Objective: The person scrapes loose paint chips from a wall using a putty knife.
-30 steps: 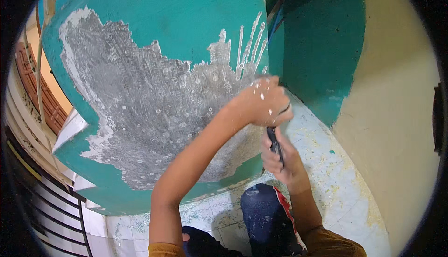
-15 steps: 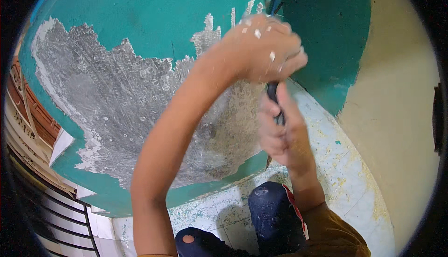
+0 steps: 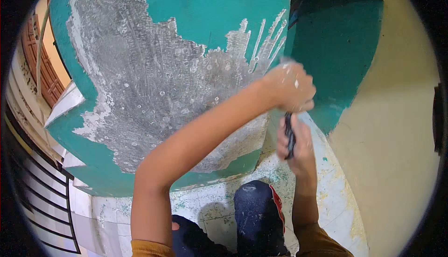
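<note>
Item: my left hand (image 3: 290,88), right of centre in the frame, closed in a fist over the top end of a dark-handled scraper (image 3: 289,133) and dusted with white flecks; the fingers are curled tight, no gap showing. Item: my right hand (image 3: 295,144), just below the left, wrapped around the lower part of the same handle, fingers folded over it. The blade end is hidden behind my left fist, so I cannot tell how it meets the surface. Item: teal wall (image 3: 200,9), filling the upper half of the frame, bulging with the lens. Item: bare grey patch (image 3: 154,89), centre left, where the paint is off, rough and pitted, with thin pale scratch lines fanning up at its upper right edge, beside my left fist. Item: second teal wall face (image 3: 340,61), upper right, in shadow past the corner. Item: cream wall (image 3: 396,154), right side. Item: tiled floor (image 3: 326,191), lower centre, littered with paint chips and dust. Item: my knees in dark trousers (image 3: 256,215), bottom centre. Item: black metal railing (image 3: 42,196), lower left; brown wooden door (image 3: 44,70), far left. Working note, as I judge it: the tool sits at the boundary between grey patch and intact paint, so good strokes would start on the bare side and run under the paint edge, blade kept low to the wall, the upper fist pressing and the lower one steering, with short overlapping passes rather than long gouges.
</note>
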Available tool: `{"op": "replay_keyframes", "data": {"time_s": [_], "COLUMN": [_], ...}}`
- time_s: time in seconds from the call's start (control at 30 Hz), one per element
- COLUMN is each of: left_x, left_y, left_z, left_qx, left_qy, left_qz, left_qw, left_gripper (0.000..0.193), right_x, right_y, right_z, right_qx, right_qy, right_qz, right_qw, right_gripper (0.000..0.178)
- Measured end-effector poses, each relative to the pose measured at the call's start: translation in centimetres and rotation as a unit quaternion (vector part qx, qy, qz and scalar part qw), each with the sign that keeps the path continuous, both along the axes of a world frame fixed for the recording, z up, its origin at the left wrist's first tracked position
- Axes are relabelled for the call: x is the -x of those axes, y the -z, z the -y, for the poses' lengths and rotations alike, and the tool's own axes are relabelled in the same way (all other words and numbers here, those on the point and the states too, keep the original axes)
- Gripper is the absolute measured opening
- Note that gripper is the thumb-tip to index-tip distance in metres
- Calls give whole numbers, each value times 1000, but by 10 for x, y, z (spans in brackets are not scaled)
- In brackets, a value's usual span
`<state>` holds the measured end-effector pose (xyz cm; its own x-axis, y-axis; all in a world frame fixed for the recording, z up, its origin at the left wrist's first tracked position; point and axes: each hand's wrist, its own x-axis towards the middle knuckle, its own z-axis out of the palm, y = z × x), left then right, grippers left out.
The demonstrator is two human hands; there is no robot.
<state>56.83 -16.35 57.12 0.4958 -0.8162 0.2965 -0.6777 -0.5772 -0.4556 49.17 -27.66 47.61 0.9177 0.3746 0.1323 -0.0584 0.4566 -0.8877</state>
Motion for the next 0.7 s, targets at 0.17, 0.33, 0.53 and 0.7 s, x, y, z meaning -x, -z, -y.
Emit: {"op": "replay_keyframes", "data": {"time_s": [0.17,0.33,0.53,0.7], "left_x": [27,26,3,4], "left_y": [35,56,63,50], "left_z": [-17,-25,-17,-23], "left_qx": [53,16,27,-8], "left_qy": [42,11,51,30], "left_qz": [-32,-61,-57,-102], "left_qw": [997,998,997,994], "left_gripper": [36,35,37,33], "right_x": [13,21,7,8], "right_y": [36,62,67,61], "right_z": [0,-16,-17,-25], "right_qx": [-29,-36,-7,26], "right_qy": [-106,-108,-32,-2], "right_qz": [-32,-76,-67,-30], "right_qw": [993,991,997,999], "right_gripper": [39,39,39,37]}}
